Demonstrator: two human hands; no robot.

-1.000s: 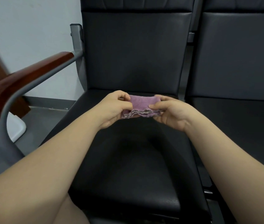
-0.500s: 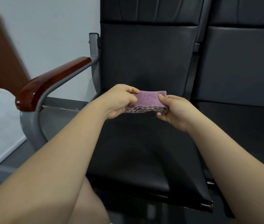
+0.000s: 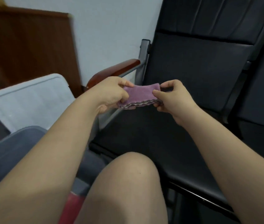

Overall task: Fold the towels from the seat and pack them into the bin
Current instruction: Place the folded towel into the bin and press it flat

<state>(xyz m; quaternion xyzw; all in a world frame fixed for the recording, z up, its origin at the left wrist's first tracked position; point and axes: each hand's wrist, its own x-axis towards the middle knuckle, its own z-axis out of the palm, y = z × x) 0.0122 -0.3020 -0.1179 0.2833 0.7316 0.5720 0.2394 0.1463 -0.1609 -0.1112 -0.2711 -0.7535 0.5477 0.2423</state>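
The left hand [image 3: 112, 92] and right hand [image 3: 173, 97] are each pinching in their grip an end of the small folded purple terry towel [image 3: 138, 96] over the black padded seat's [image 3: 144, 135] left edge, apparently finishing folding, needing lowering into the grey plastic bin [image 3: 14, 146] next.

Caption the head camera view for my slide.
The left hand and right hand pinch a folded purple towel by the black seat.

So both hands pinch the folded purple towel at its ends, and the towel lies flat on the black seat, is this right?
Not quite. The head view shows that the folded purple towel does not lie on the black seat: it is held in the air, clear of the seat. The rest is right: the left hand and the right hand pinch its two ends.
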